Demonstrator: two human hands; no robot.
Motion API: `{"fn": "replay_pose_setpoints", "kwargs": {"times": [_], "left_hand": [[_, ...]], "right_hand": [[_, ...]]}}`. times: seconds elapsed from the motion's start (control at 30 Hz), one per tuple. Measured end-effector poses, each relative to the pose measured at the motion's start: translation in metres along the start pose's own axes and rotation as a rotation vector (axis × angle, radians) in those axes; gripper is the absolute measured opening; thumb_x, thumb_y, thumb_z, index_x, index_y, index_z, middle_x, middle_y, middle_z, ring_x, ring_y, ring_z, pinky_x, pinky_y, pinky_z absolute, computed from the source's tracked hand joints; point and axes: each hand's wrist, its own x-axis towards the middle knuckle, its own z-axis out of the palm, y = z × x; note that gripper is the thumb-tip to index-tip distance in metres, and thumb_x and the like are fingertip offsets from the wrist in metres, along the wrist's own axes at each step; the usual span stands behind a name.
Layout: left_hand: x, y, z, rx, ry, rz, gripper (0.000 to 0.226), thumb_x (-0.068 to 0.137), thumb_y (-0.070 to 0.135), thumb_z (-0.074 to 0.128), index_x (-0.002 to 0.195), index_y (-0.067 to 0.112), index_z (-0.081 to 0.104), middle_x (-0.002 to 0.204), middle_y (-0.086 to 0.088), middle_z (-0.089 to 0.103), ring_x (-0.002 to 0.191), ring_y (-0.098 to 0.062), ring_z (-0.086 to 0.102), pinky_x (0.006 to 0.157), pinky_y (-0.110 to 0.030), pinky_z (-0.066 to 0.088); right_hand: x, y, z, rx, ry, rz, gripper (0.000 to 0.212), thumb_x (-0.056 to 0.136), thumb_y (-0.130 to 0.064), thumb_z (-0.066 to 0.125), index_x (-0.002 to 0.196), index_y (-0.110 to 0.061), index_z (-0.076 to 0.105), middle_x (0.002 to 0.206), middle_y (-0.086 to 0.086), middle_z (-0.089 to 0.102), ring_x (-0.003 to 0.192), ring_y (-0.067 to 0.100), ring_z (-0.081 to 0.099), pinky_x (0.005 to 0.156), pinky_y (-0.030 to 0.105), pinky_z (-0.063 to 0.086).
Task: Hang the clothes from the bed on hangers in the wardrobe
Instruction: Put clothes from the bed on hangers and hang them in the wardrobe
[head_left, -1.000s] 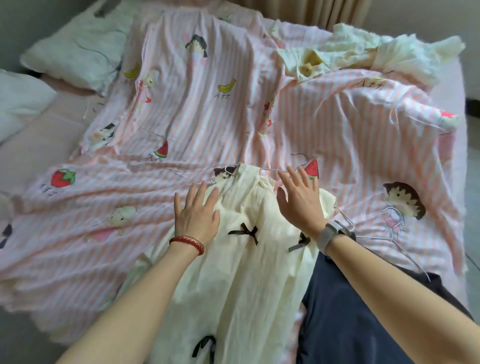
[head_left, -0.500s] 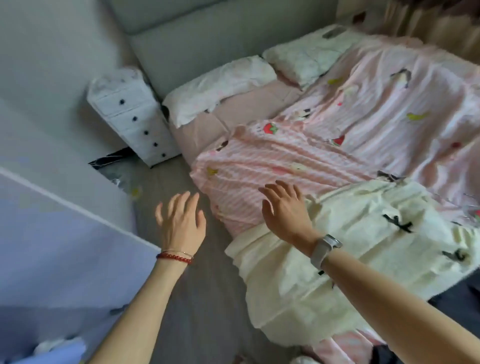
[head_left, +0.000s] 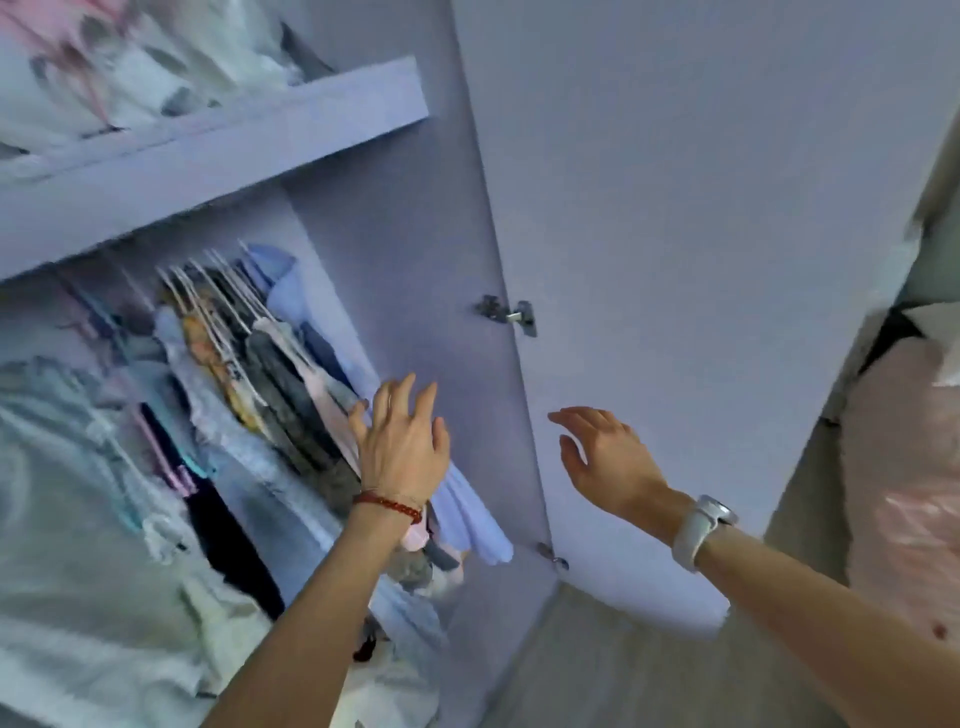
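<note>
Fingers (head_left: 415, 400) of the left hand (head_left: 402, 447) are spread apart and straight, holding nothing, their tips at the hanging clothes (head_left: 280, 395) inside the open wardrobe (head_left: 395, 291); whether they actually touch the fabric is hard to tell through the blur. Right hand (head_left: 605, 457) hovers beside it, fingers loosely apart and empty, in front of the open wardrobe door (head_left: 701, 260). Up and to the left of the left fingers, a row of hangers (head_left: 218, 291) carries the garments, packed close together under a shelf (head_left: 218, 156) with folded fabric heaped on it. Above and between the two hands sits a metal hinge (head_left: 508, 314) on the door edge. Far to the right of the right fingers, a strip of the pink bed (head_left: 904, 467) shows past the door. A red bracelet (head_left: 388, 505) circles the left wrist and a pale watch (head_left: 701, 525) the right.
</note>
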Motion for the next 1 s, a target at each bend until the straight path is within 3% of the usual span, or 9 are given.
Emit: {"fn": "replay_pose_setpoints", "kwargs": {"times": [0.13,0.27,0.4,0.57,0.7,0.8,0.9,1.0], "left_hand": [[0.033,-0.073,-0.014,0.129,0.114,-0.098,0.048,0.076,0.03,0.034,0.105,0.01,0.066,0.117,-0.016,0.061,0.112,-0.032,0.056,0.092,-0.048,0.033],[0.065,-0.126,-0.01,0.266,0.087,-0.119,0.049,0.078,0.031,0.033,0.109,0.01,0.065,0.117,-0.013,0.062,0.116,-0.032,0.054,0.094,-0.062,0.034],[0.081,-0.156,0.004,0.339,0.0,-0.222,0.049,0.081,0.036,0.035,0.112,0.013,0.065,0.123,-0.006,0.06,0.117,-0.028,0.053,0.095,-0.06,0.034],[0.077,-0.164,0.015,0.33,0.103,-0.226,0.046,0.085,0.031,0.039,0.118,0.009,0.061,0.13,-0.008,0.056,0.118,-0.025,0.053,0.096,-0.05,0.041],[0.07,-0.172,0.02,0.316,0.104,-0.247,0.046,0.086,0.03,0.039,0.121,0.01,0.059,0.136,-0.006,0.05,0.119,-0.027,0.052,0.093,-0.045,0.044],[0.069,-0.173,0.022,0.286,0.092,-0.288,0.047,0.086,0.032,0.038,0.123,0.011,0.058,0.139,-0.004,0.047,0.119,-0.027,0.051,0.086,-0.042,0.046],[0.071,-0.171,0.024,0.267,0.082,-0.311,0.046,0.085,0.031,0.039,0.123,0.012,0.058,0.139,-0.003,0.047,0.119,-0.026,0.051,0.083,-0.041,0.048],[0.072,-0.169,0.025,0.261,0.083,-0.331,0.046,0.083,0.03,0.04,0.122,0.012,0.059,0.139,-0.003,0.048,0.118,-0.025,0.052,0.08,-0.04,0.049]], "right_hand": [[0.086,-0.054,0.033,0.138,-0.042,-0.153,0.034,0.091,-0.014,0.043,0.122,-0.011,0.056,0.124,0.01,0.057,0.115,0.031,0.052,0.096,0.038,0.042],[0.17,-0.11,0.064,0.254,-0.091,-0.203,0.031,0.094,-0.017,0.045,0.121,-0.01,0.057,0.122,0.012,0.059,0.11,0.029,0.056,0.093,0.032,0.04],[0.238,-0.16,0.092,0.354,-0.174,-0.223,0.04,0.095,-0.032,0.041,0.119,-0.004,0.055,0.117,0.015,0.061,0.103,0.029,0.057,0.086,0.027,0.036],[0.287,-0.205,0.122,0.385,-0.226,-0.275,0.053,0.09,-0.039,0.051,0.128,-0.003,0.041,0.116,0.02,0.055,0.105,0.034,0.054,0.088,0.036,0.041],[0.309,-0.216,0.135,0.158,-0.283,-0.322,0.035,0.093,-0.021,0.044,0.123,-0.003,0.039,0.115,0.024,0.057,0.106,0.041,0.053,0.083,0.039,0.041],[0.321,-0.21,0.133,0.15,-0.238,-0.265,0.033,0.092,-0.009,0.037,0.123,0.001,0.042,0.12,0.024,0.055,0.109,0.041,0.051,0.083,0.037,0.039],[0.327,-0.205,0.124,0.268,-0.211,-0.2,0.026,0.09,-0.004,0.036,0.111,0.005,0.048,0.111,0.025,0.057,0.103,0.041,0.052,0.071,0.03,0.032],[0.332,-0.199,0.113,0.466,-0.102,-0.124,0.014,0.094,-0.015,0.04,0.091,-0.002,0.046,0.079,0.013,0.055,0.085,0.033,0.053,0.063,0.024,0.028]]}}
